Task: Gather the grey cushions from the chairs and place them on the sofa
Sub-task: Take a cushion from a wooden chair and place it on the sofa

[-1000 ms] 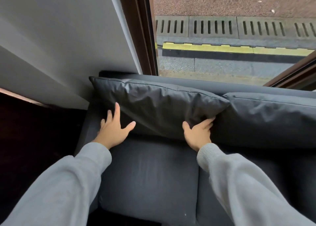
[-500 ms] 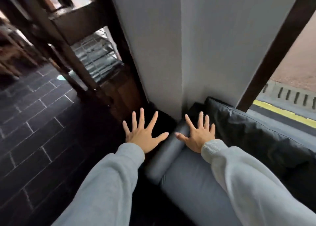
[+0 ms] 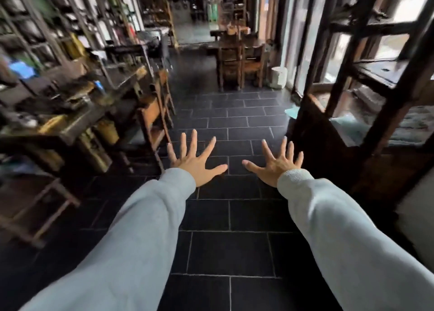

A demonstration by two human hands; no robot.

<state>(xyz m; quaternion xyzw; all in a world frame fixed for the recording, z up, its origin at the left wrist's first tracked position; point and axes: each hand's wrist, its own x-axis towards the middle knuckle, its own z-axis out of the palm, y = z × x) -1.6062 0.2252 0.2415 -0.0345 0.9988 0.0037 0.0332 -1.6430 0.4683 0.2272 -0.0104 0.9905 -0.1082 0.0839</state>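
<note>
- Covering the whole lower part of the view, the floor (image 3: 230,252) is made of dark tiles with pale joints, and it runs far into the room.
- The shelves (image 3: 47,28) on the left wall are full of small items; the picture is too blurred there to say what they are.
- A dark wooden rack (image 3: 380,80) stands at the right, beside the bright windows (image 3: 303,28).
- A counter (image 3: 70,113) at the left carries many objects, also blurred, and wooden chairs (image 3: 155,113) stand just beside it.
- More chairs are at a table (image 3: 239,59) far back in the room.
- Two arms in light grey sleeves (image 3: 145,228) reach forward over the floor.
- The left hand (image 3: 195,162) is flat, palm down, its fingers (image 3: 193,141) spread wide apart; it holds nothing.
- The right hand (image 3: 277,165) is the same: fingers apart, nothing in it, touching nothing.
- The two hands are near each other, thumbs pointing inward, with a gap of floor between them.
- No grey cushion and no sofa can be seen from here; I cannot tell whether any chair carries one, because of the blur.
</note>
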